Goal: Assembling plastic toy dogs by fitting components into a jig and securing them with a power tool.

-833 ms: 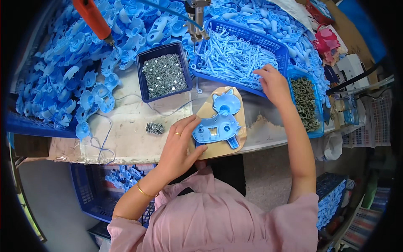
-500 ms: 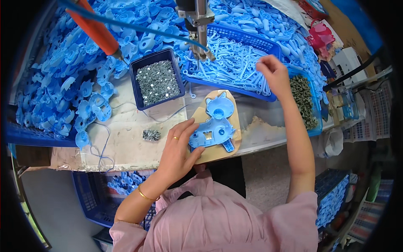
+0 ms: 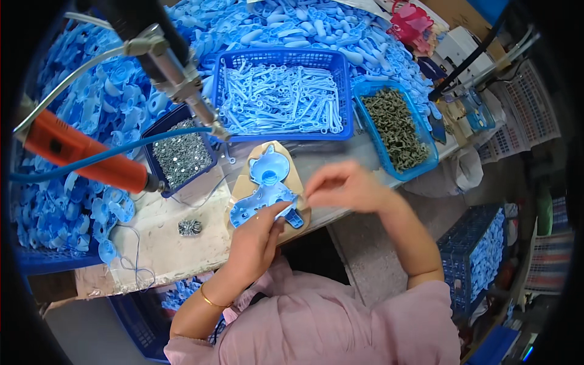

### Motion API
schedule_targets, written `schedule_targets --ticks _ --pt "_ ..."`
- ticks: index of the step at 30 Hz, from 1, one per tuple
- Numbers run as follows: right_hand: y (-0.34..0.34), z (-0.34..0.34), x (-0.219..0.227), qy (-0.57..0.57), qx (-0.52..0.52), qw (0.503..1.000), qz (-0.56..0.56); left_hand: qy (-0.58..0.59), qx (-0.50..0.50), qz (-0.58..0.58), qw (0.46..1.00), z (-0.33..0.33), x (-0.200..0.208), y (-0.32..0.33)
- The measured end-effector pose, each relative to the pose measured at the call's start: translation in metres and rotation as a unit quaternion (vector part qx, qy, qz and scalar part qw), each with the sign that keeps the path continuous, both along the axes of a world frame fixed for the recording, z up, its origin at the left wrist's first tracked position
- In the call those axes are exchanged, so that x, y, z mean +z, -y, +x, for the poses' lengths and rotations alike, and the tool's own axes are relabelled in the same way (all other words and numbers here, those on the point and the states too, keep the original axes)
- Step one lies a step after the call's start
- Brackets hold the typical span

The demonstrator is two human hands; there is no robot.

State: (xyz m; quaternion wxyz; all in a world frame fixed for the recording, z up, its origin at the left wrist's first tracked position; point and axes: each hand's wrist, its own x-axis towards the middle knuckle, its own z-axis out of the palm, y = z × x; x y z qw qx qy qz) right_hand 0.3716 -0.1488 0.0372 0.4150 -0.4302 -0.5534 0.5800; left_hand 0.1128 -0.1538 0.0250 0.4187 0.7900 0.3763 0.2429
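A light-blue plastic animal-shaped shell (image 3: 267,169) lies hollow side up on a tan wooden fixture (image 3: 297,176) at the table's front edge. My left hand (image 3: 252,243) reaches over the shell's lower right part, its fingers closed around a small pale-blue plastic piece (image 3: 283,210), partly hidden. Just right of the fixture, my right hand (image 3: 350,187) is in the air with fingers bent together, smeared by motion; whether anything is in them does not show.
Beyond the fixture stands a blue basket (image 3: 286,135) of small light-blue rods. Right of it is a tray (image 3: 433,159) of greenish-brown pieces; left, a dark bin (image 3: 214,159) of screws. An orange power screwdriver (image 3: 85,152) hangs at left. Heaped blue parts (image 3: 103,115) cover the back.
My right hand has come from the rod basket's right end down beside the fixture. My left hand has shifted from the shell's left side onto its lower right part. The view has turned rightward.
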Motion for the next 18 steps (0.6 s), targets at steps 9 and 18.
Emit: schedule_targets --ticks 9,18 --pt "-0.018 0.212 -0.050 0.593 -0.306 0.732 0.133 0.031 0.016 -0.121 0.992 0.001 0.009 0.003" --pt "-0.023 0.189 -0.022 0.330 -0.366 0.868 0.063 0.103 0.019 -0.135 0.985 -0.003 0.000 -0.002"
